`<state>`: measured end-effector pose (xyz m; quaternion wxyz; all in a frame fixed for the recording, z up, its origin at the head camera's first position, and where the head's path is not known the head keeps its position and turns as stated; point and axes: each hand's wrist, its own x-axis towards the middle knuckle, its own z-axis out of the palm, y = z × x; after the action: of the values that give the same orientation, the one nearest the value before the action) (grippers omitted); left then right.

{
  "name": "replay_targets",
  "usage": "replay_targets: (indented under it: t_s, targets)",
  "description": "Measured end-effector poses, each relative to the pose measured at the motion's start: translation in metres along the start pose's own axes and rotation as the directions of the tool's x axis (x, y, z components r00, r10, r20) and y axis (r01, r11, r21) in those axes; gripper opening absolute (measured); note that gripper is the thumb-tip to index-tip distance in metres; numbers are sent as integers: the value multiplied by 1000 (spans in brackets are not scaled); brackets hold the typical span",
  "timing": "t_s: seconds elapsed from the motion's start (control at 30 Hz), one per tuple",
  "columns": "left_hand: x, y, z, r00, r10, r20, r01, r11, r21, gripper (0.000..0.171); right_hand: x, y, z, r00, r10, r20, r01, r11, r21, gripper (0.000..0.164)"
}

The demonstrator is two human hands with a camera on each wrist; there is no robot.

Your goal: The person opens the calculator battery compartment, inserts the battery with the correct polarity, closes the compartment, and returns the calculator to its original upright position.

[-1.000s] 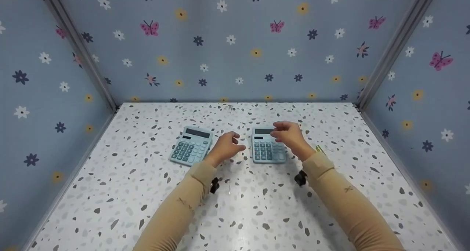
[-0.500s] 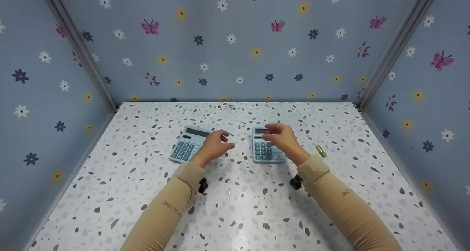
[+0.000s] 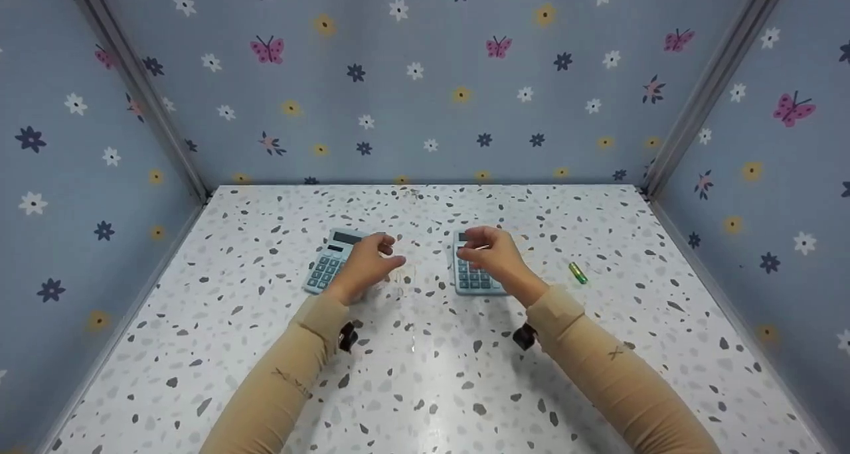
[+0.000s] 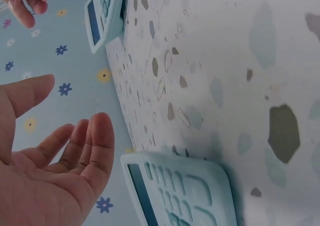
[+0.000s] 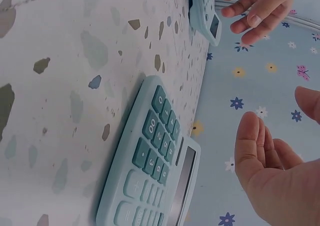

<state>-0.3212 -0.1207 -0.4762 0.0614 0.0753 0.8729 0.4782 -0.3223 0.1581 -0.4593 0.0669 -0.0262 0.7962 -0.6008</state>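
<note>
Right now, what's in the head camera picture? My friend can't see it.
A person's empty left hand hovers over a blue calculator, the empty right hand over a second calculator, on a speckled white table. A green battery lies at right, with flowery blue walls behind.

The speckled white tabletop bears an angled calculator; a straighter calculator; and, farther right, a green battery.

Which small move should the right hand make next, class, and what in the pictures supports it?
Probably lower the right hand toward the right calculator: the head view shows the hand overlapping it, while the right wrist view shows a gap between them and nothing in the hand's grasp.
</note>
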Motion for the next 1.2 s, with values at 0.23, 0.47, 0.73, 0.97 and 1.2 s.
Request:
replay_targets:
  t_s: [0.23,0.47,0.73,0.97,1.2]
  targets:
    - [-2,-10,-17,1000,0,-21,1,999,41,59,-4,-3,13,1000,-3,28,3,1000,7,54]
    - [-7,-17,-31,1000,-7,-17,8,999,47,59,-7,-2,25,999,-5,54,3,999,36,58]
    - [-10,-25,-47,999,-5,-43,8,998,65,62,-10,0,41,997,-28,76,23,998,62,61]
    - [-12,-37,-61,999,-9,-43,12,998,56,61,-13,0,55,996,10,94,-15,999,52,66]
    - [-15,-48,-73,997,-37,-64,42,996,78,63,-14,3,67,992,19,128,-25,999,40,70]
